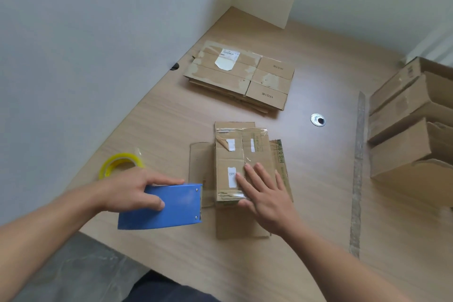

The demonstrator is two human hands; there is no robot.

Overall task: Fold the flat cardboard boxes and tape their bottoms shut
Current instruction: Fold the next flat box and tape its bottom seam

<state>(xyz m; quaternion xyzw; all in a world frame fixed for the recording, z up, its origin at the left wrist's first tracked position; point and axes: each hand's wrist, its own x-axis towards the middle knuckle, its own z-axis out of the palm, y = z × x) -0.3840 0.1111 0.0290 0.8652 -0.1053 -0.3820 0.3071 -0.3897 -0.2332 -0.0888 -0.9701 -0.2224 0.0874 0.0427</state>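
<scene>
A small cardboard box (241, 152) stands upside down on the wooden table (171, 130), its bottom flaps closed and its other flaps spread flat around it. My right hand (263, 193) presses flat on the near end of the bottom flaps. My left hand (133, 189) grips a blue tape dispenser (169, 208) just left of the box. A strip of clear tape (208, 193) runs from the dispenser's front edge onto the box's near end. A roll of clear tape (120, 165) lies behind my left hand.
A stack of flat cardboard boxes (240, 76) lies farther back on the table. Folded boxes (407, 127) are piled at the right edge. A round metal cable grommet (318, 120) sits in the tabletop, and a white partition (98, 44) borders the left side.
</scene>
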